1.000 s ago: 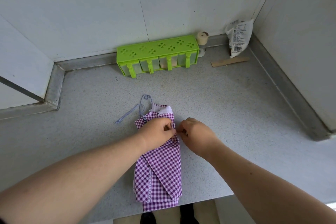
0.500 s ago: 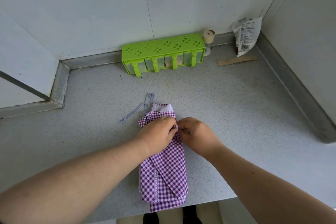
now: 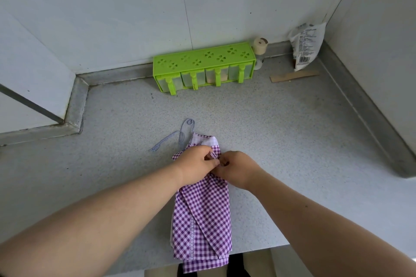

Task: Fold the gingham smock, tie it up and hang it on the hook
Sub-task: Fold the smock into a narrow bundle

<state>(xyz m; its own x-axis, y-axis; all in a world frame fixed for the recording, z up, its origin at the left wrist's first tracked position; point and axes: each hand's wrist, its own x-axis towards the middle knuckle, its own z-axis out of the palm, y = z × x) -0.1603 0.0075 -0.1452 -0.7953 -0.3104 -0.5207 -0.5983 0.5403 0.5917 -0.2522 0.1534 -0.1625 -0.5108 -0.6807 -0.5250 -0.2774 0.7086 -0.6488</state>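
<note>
The purple gingham smock (image 3: 203, 218) lies folded into a long narrow strip on the grey countertop (image 3: 281, 137), its near end hanging over the front edge. A thin blue tie string (image 3: 177, 136) trails from its far end to the left. My left hand (image 3: 195, 167) and my right hand (image 3: 238, 168) meet over the upper part of the strip, fingertips together, pinching a thin piece of string or cloth between them. What exactly they pinch is mostly hidden by the fingers. No hook is in view.
A green spice rack (image 3: 203, 66) with several clear drawers stands against the back wall. Beside it are a small beige-capped bottle (image 3: 260, 49), a white packet (image 3: 307, 46) in the corner and a flat wooden stick (image 3: 293, 76). Walls close the back and right.
Both hands stay together on the smock's upper part, fingers working slightly. The view has shifted a little; the smock keeps its place.
</note>
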